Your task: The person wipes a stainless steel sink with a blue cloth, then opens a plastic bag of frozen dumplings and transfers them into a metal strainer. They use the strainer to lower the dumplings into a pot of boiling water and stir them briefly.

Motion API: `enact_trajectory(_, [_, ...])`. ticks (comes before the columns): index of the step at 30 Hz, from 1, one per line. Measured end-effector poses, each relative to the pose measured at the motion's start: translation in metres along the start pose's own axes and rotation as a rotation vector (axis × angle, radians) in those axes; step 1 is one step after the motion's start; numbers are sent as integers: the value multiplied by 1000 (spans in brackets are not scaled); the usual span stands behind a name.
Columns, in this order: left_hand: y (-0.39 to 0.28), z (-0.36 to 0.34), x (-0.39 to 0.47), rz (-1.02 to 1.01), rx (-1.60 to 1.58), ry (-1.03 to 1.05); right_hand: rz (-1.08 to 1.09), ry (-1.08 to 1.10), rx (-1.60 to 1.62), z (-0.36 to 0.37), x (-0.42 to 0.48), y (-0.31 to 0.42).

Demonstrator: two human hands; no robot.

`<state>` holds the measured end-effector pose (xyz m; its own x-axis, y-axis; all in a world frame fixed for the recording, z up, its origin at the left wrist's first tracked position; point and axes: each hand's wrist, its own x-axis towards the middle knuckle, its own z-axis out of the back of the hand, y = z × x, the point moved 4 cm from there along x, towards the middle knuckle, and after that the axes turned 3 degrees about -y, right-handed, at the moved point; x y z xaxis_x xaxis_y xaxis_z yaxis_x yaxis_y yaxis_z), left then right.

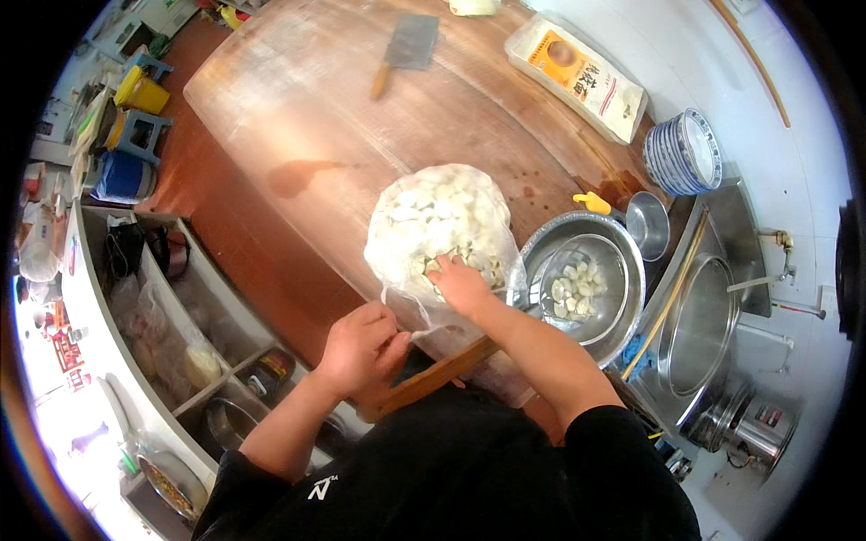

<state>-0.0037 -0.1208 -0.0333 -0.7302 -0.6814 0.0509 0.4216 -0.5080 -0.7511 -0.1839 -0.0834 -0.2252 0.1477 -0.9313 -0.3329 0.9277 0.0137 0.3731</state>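
A clear plastic bag (440, 223) full of pale, peeled garlic cloves lies on the wooden table (325, 128) in front of me. My left hand (369, 341) grips the near left edge of the bag's mouth, pulling the film taut. My right hand (463, 284) reaches into the bag's opening, its fingers on the cloves; whether it has hold of any is hidden. Beside my right forearm stands a large steel basin (632, 291) with a smaller bowl (612, 324) inside, holding loose cloves (578, 291).
A cleaver (413, 44) lies farther back on the table. A tub (528, 51) holding a printed flour bag stands at the right edge, near stacked bowls (676, 152). A steel ladle (647, 226) is behind the basin; a sink (703, 331) is at right, open shelving (162, 284) at left.
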Motion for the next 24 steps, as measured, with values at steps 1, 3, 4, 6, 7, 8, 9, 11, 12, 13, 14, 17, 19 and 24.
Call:
enact_trajectory(1, [0, 0, 2, -4, 18, -4, -5, 26, -32, -1, 4, -1])
enact_trajectory(3, [2, 0, 3, -4, 32, -10, -36, 101, 51, 10, 8, -9])
enact_trajectory(4, [2, 1, 5, -2, 29, -12, -54, 136, 94, 14, 8, -12])
enact_trajectory(6, [0, 3, 7, -3, 21, -13, -5, 47, 247, 8, 7, -10])
enact_trajectory(7, [-1, 4, 7, -8, 14, -12, 18, 2, 322, 4, 6, -8])
enact_trajectory(8, [-1, 4, 7, -11, 4, -14, -14, -21, 306, -5, 5, -5])
enact_trajectory(9, [-1, 3, 6, -14, 16, 2, -45, -44, 291, -11, 6, 5])
enact_trajectory(11, [2, -3, 2, -22, 40, 31, -107, -50, 342, -12, 3, 12])
enact_trajectory(12, [2, -4, 0, -10, 41, 37, -139, -54, 369, -10, 1, 17])
enact_trajectory(13, [1, -6, 0, 1, 41, 42, -150, -55, 318, -7, -1, 19])
enact_trajectory(14, [0, -7, 0, 10, 41, 47, -181, -78, 295, -13, -1, 13])
enact_trajectory(17, [-5, -5, 1, 11, 19, 49, -249, -146, 290, -44, 0, -16])
enact_trajectory(19, [2, -8, -1, 20, 43, 40, -180, -121, 296, -17, -6, -21])
enact_trajectory(24, [4, -3, -2, 6, 27, 7, -292, -156, 988, 81, -56, -27])
